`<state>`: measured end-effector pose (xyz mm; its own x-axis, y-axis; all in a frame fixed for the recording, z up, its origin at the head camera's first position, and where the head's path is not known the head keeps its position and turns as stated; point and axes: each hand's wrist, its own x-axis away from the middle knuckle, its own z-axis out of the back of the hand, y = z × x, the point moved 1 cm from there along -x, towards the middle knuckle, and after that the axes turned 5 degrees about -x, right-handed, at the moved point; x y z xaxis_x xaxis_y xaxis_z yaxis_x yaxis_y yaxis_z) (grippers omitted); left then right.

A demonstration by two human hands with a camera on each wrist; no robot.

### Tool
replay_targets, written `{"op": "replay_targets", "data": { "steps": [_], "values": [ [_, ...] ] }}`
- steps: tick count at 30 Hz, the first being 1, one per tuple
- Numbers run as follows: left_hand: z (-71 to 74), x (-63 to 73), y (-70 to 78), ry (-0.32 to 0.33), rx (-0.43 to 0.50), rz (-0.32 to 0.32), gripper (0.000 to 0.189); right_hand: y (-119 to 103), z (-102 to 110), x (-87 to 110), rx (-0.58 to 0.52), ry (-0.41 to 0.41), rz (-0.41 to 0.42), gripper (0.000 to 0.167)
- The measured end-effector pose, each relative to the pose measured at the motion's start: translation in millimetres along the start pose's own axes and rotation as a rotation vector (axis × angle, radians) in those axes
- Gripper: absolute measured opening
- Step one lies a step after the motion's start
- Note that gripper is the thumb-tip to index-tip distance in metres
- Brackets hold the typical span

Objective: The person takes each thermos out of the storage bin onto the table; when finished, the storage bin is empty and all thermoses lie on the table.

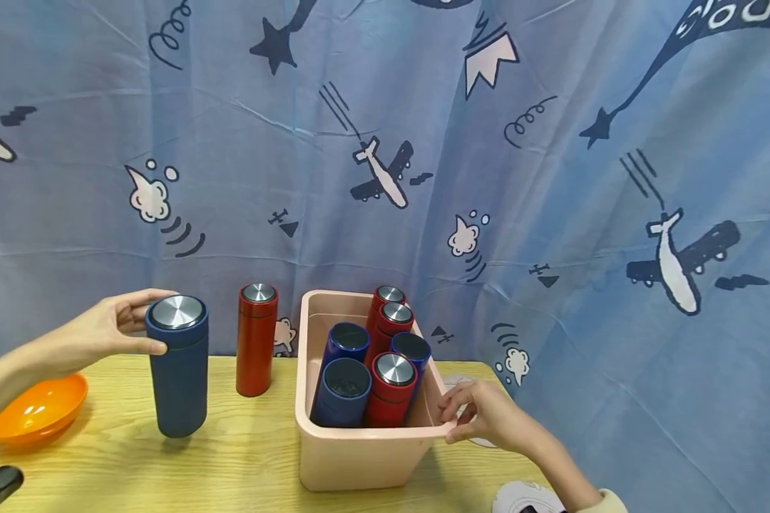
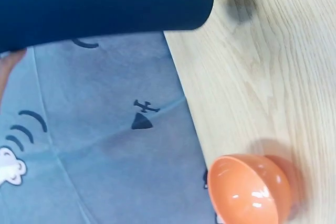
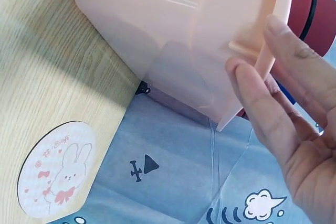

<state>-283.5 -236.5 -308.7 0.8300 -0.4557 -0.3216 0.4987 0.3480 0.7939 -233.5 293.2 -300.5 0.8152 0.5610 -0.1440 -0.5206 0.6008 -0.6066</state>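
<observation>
My left hand (image 1: 128, 324) grips a dark blue thermos (image 1: 181, 388) near its silver-topped lid. The thermos is upright and just above the table, its shadow apart from its base in the left wrist view. A red thermos (image 1: 254, 349) stands on the table to the right of it. Farther right is a pale pink bin (image 1: 359, 459) with several red and blue thermoses standing inside, among them a front red thermos (image 1: 388, 399) and a front blue thermos (image 1: 340, 402). My right hand (image 1: 488, 417) pinches the bin's right rim between thumb and fingers (image 3: 262, 111).
An orange bowl (image 1: 45, 410) sits at the table's left, under my left forearm. A round coaster with a rabbit picture (image 3: 58, 169) lies right of the bin. Behind the wooden table (image 1: 250, 456) hangs a blue patterned curtain (image 1: 231, 164). A dark object (image 1: 0, 484) enters at lower left.
</observation>
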Motion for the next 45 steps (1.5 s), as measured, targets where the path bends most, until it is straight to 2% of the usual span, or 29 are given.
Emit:
{"op": "replay_targets", "data": {
  "steps": [5,12,15,20,25,33,37,42,45],
  "values": [
    [5.8,2.6,-19.2,-0.084,0.154,-0.014,0.064,3,-2,1.8,-0.028,0.009,0.009,0.015],
    [6.6,0.9,-36.9,-0.184,0.276,-0.034,0.060,7,-3,5.2,-0.068,0.012,0.000,0.015],
    [6.8,-0.4,-43.0,-0.240,0.344,-0.071,0.060,9,-3,6.1,-0.075,0.018,0.011,0.016],
    [9.5,-3.5,-52.8,-0.278,0.409,-0.095,0.060,11,-4,6.4,-0.094,0.026,0.031,0.016],
    [13.3,-9.3,-60.1,-0.274,0.403,-0.089,0.060,12,-4,8.1,-0.127,0.032,0.018,0.018],
    [19.3,-19.0,-68.4,-0.266,0.322,-0.062,0.060,13,-5,8.8,-0.149,0.037,0.031,0.017],
    [18.8,-21.6,-74.3,-0.235,0.305,-0.059,0.057,13,-6,9.0,-0.148,0.038,0.047,0.017],
    [16.8,-24.0,-78.7,-0.169,0.220,0.010,0.064,12,-6,10.0,-0.134,0.042,0.039,0.017],
    [15.7,-26.2,-78.7,-0.153,0.183,0.046,0.070,12,-6,11.1,-0.139,0.044,0.028,0.017]
  ]
}}
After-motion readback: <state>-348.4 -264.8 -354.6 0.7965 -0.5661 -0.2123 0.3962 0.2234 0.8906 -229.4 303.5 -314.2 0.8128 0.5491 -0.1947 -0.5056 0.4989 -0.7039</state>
